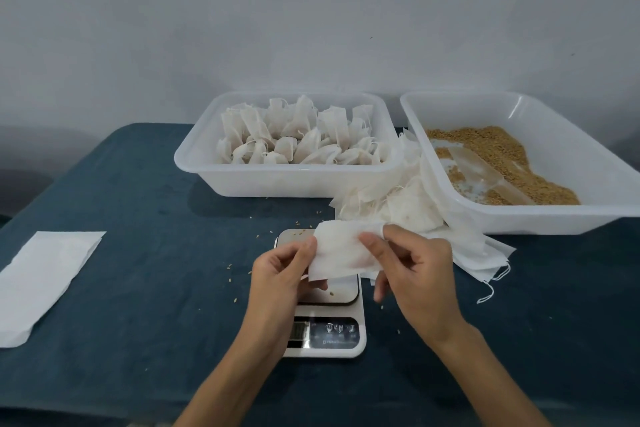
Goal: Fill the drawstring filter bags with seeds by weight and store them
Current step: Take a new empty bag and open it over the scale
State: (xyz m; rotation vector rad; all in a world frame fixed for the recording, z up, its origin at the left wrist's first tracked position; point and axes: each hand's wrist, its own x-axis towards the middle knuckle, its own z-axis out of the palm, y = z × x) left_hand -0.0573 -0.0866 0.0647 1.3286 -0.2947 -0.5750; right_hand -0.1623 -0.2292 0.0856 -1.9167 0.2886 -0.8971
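1. The left hand (282, 270) and right hand (414, 270) each pinch one empty filter bag (341, 250), grip closed on its opposite edges, held just above the scale (325, 319).
2. The bag looks thin, limp and nearly weightless; it probably crumples easily, so hold it by the mouth hem, near the string.
3. Loose empty bags (415, 208) lie heaped on the blue surface (156, 253) behind.
4. Farther back, a tray of filled bags (294, 135) sits left of the seeds (512, 163) tray.

Empty bag (343, 250) btwn both hands
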